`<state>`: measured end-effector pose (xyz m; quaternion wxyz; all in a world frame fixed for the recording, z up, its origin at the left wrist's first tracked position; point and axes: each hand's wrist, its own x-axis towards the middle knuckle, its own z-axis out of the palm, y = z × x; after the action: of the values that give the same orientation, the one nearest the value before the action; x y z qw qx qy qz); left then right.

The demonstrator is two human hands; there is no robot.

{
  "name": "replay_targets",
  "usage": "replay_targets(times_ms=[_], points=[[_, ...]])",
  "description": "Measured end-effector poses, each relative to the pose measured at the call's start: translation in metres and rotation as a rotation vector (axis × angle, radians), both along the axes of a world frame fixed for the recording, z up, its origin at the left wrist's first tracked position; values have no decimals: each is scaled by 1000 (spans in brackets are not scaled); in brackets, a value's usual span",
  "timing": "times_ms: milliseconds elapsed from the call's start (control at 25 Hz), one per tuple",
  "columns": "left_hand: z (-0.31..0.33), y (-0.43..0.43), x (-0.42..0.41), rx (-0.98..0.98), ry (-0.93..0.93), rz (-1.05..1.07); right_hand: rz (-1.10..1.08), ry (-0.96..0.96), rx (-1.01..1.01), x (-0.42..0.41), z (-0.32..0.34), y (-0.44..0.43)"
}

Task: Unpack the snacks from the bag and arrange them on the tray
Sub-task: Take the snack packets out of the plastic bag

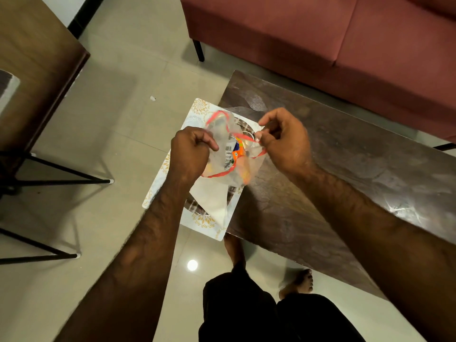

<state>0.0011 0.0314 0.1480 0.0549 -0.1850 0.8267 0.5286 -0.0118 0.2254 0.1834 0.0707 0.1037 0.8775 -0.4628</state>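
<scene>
Landmark: the tray [158,186], white with gold flower corners, is sitting at the near-left end of the dark table [345,169], part of it overhanging the floor.

Bag: the clear bag [222,134] with red trim is hanging in the air directly above the tray's middle, its mouth facing up toward the person.

Left hand: the left hand [190,154] is curling into a near-fist over the tray's left half, gripping the bag's left rim.

Right hand: the right hand [283,141] is hovering just off the tray's right edge, over the table, thumb and forefinger pinching the red-edged right rim, the other fingers loosely bent.

Snacks: an orange and blue packet [236,154] is showing through the plastic, lying between the two hands, above the tray's centre; how many more are inside I cannot tell.

Key relation: the mouth is stretching left to right across the tray, and the packet is lying below that opening, about midway, slightly nearer the left hand.

Likely next: one hand would be letting go of the rim and reaching straight down into the mouth.
</scene>
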Motion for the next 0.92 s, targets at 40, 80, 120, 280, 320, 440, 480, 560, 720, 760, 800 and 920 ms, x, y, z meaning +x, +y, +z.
replay_targets(times_ms=[40,80,120,280,320,440,480,560,720,760,800,920], points=[[1,-3,1,-135,-15,-44,-13,16,24,-1,1,3],[1,-5,2,-258,-31,-80,-18,30,47,-1,3,6],[3,-7,4,-354,-42,-101,-21,44,62,0,4,9],[4,-2,12,-451,-62,-202,-49,41,85,7,9,11],[4,0,13,-440,-81,-265,-51,41,110,10,11,11],[6,6,13,-411,-87,-407,51,205,214,16,25,6],[8,9,13,-407,-73,-429,156,266,238,17,30,1],[12,14,14,-390,-35,-466,438,218,308,14,33,-14],[22,9,18,-411,-45,-477,706,-199,618,6,14,-30],[25,6,20,-432,-46,-466,669,-274,677,4,8,-26],[29,5,23,-454,-41,-463,622,-346,700,3,3,-21],[38,8,30,-447,-35,-494,584,-436,698,-3,-5,-15]])
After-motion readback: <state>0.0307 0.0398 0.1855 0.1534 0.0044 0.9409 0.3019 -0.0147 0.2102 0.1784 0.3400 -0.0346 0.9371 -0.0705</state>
